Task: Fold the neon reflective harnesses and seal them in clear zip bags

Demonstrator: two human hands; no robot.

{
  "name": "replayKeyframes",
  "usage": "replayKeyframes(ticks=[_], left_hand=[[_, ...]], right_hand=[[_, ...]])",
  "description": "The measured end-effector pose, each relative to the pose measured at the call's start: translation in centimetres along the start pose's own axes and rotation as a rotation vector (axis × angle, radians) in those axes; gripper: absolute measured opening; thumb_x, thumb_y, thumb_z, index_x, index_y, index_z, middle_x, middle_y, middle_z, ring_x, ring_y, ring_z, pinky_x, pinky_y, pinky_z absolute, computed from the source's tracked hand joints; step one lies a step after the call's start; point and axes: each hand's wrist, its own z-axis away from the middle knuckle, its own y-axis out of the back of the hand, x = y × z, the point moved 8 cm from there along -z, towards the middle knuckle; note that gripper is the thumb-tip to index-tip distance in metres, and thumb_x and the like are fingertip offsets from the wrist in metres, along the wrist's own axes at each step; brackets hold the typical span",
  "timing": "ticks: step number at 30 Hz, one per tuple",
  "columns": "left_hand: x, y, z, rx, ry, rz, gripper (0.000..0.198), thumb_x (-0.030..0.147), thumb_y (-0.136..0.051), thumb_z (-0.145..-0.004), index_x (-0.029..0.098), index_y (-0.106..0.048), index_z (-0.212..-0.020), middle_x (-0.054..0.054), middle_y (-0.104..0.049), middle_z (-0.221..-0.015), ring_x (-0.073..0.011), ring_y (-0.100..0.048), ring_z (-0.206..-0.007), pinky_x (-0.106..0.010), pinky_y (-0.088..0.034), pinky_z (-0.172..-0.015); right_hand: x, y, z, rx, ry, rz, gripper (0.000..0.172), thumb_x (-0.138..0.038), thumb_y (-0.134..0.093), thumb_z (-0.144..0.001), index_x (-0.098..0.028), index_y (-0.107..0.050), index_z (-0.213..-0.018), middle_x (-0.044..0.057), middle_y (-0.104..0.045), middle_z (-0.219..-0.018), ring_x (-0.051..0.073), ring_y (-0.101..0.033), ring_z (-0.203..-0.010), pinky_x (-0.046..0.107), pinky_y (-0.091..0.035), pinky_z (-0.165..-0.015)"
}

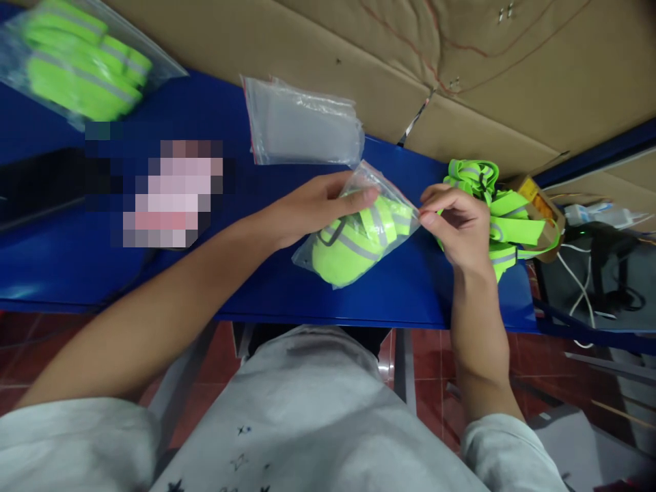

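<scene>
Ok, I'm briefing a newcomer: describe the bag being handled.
Find the blue table. Above it, between left hand and right hand, is a clear bag of neon-green, grey-striped material, touched by both, unlike the filled bag upper left.

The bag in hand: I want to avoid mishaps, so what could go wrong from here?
The bag could slip at one end, as the right hand seems to pinch only its corner. That hand also looks close to the straps and might snag one. The left hand could nudge the stacked bags just beyond it.
</scene>
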Motion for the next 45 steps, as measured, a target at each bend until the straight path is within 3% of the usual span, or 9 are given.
replayKeyframes(ticks=[5,9,13,18,24,29,34,41,45], left_hand=[[-0.1,0.0,0.0,0.014,0.023,-0.019,0.060,0.070,-0.075,-0.081,0.018,-0.078,-0.112,-0.007,-0.079,-0.105,-0.0225,-0.072,-0.096,-0.029,-0.056,-0.082],[0.0,-0.1,0.0,0.008,0.021,0.036,0.061,0.070,-0.077,-0.080,0.018,-0.079,-0.112,-0.008,-0.079,-0.109,-0.0209,-0.073,-0.094,-0.027,-0.055,-0.081],[-0.4,-0.4,0.1,-0.025,0.062,0.039,0.058,0.071,-0.076,-0.081,0.020,-0.080,-0.108,-0.007,-0.081,-0.107,-0.0189,-0.073,-0.091,-0.024,-0.054,-0.077],[-0.3,-0.3,0.3,-0.026,0.091,0.075,0.054,0.068,-0.076,-0.083,0.022,-0.080,-0.110,-0.007,-0.081,-0.107,-0.0200,-0.074,-0.094,-0.026,-0.057,-0.082],[-0.1,0.7,0.1,0.026,0.081,0.140,0.053,0.069,-0.073,-0.084,0.020,-0.080,-0.104,-0.006,-0.080,-0.096,-0.0193,-0.073,-0.087,-0.027,-0.057,-0.078],[-0.5,1.2,-0.3,0.121,0.043,0.130,0.050,0.068,-0.071,-0.087,0.021,-0.079,-0.102,-0.004,-0.079,-0.096,-0.0164,-0.071,-0.084,-0.024,-0.054,-0.077],[-0.7,0.0,-0.2,0.049,0.060,0.115,0.045,0.065,-0.071,-0.088,0.021,-0.079,-0.098,-0.005,-0.079,-0.094,-0.0188,-0.072,-0.089,-0.028,-0.056,-0.082],[0.2,2.4,-0.1,0.192,0.005,-0.012,0.044,0.062,-0.070,-0.089,0.019,-0.079,-0.092,-0.003,-0.074,-0.081,-0.0156,-0.064,-0.073,-0.026,-0.047,-0.066],[0.6,2.7,-0.3,0.220,-0.109,0.062,0.041,0.057,-0.071,-0.090,0.017,-0.079,-0.089,-0.003,-0.073,-0.082,-0.0147,-0.062,-0.072,-0.025,-0.047,-0.066]], right_hand=[[-1.0,-2.5,0.4,-0.213,0.023,0.158,0.032,-0.052,-0.061,-0.101,-0.025,-0.077,-0.091,0.005,-0.074,-0.091,0.021,-0.067,-0.092,0.041,-0.053,-0.089],[-1.4,-2.4,0.6,-0.157,0.057,0.166,0.028,-0.048,-0.062,-0.102,-0.028,-0.076,-0.115,0.005,-0.076,-0.101,0.021,-0.067,-0.098,0.041,-0.051,-0.094],[-2.1,-4.3,1.2,-0.349,0.186,0.148,0.027,-0.049,-0.067,-0.098,-0.030,-0.077,-0.113,0.004,-0.077,-0.115,0.024,-0.067,-0.112,0.045,-0.047,-0.104],[-2.1,-2.4,0.6,-0.211,0.150,0.235,0.032,-0.055,-0.062,-0.099,-0.030,-0.078,-0.113,0.006,-0.070,-0.135,0.028,-0.061,-0.129,0.052,-0.040,-0.115],[-0.4,-0.9,0.4,-0.241,-0.002,0.081,0.023,-0.046,-0.071,-0.095,-0.023,-0.071,-0.092,0.004,-0.070,-0.095,0.018,-0.066,-0.091,0.036,-0.055,-0.088],[-0.3,-2.9,0.7,-0.342,-0.013,0.001,0.021,-0.037,-0.073,-0.095,-0.021,-0.075,-0.109,0.004,-0.075,-0.102,0.014,-0.068,-0.090,0.029,-0.056,-0.084],[-0.8,-5.7,1.7,-0.562,-0.004,-0.024,0.022,-0.036,-0.072,-0.097,-0.021,-0.080,-0.110,0.005,-0.079,-0.107,0.017,-0.074,-0.097,0.031,-0.059,-0.089],[1.7,-1.4,0.7,-0.171,-0.250,-0.138,0.025,-0.043,-0.083,-0.087,-0.018,-0.079,-0.092,0.002,-0.078,-0.078,0.012,-0.070,-0.061,0.024,-0.058,-0.060],[2.0,-1.3,0.4,-0.132,-0.294,-0.198,0.031,-0.047,-0.084,-0.085,-0.019,-0.071,-0.081,0.002,-0.076,-0.072,0.013,-0.072,-0.063,0.025,-0.060,-0.062]])
